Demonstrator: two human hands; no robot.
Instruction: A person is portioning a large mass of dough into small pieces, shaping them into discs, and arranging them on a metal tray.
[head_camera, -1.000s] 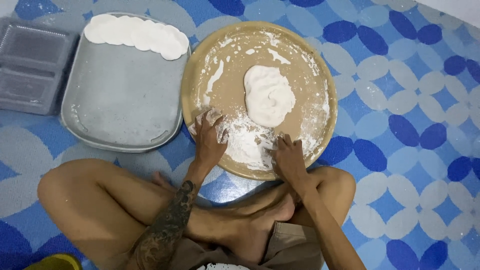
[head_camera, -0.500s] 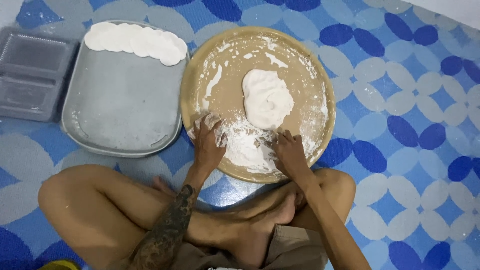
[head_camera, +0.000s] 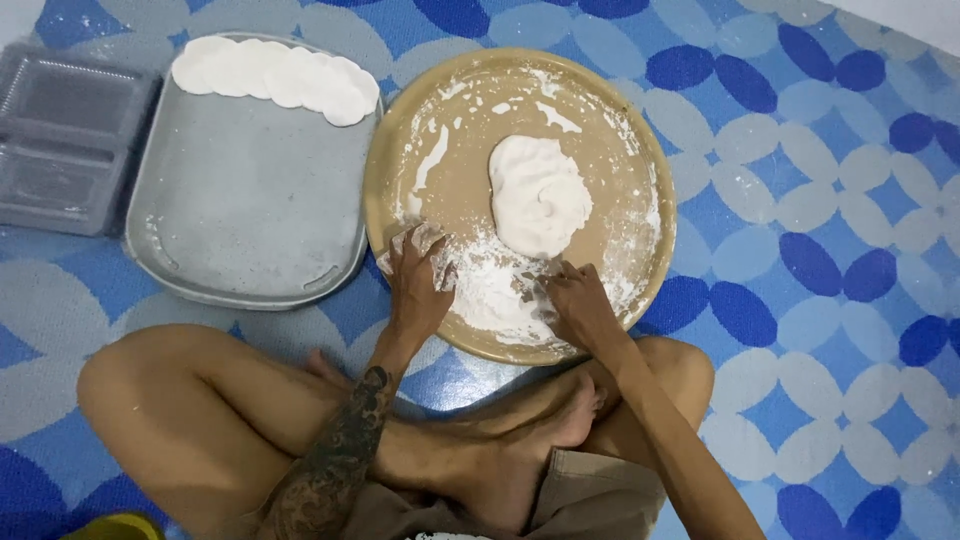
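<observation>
Blue-patterned floor mat (head_camera: 800, 250) is carrying a round tan tray (head_camera: 640, 160). Left hand (head_camera: 418, 282) and right hand (head_camera: 575, 305) are pressing flat, fingers spread, gripping nothing, into the loose flour (head_camera: 490, 290) at the near rim (dusting palms, likely). Dough lump (head_camera: 538, 195) is sitting mid-tray; flattened discs (head_camera: 275, 78) are lining the grey tray (head_camera: 240, 200).

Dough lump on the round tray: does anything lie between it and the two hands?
Nothing solid: only loose flour lies between the dough lump and the left hand and right hand on the round tray.
</observation>
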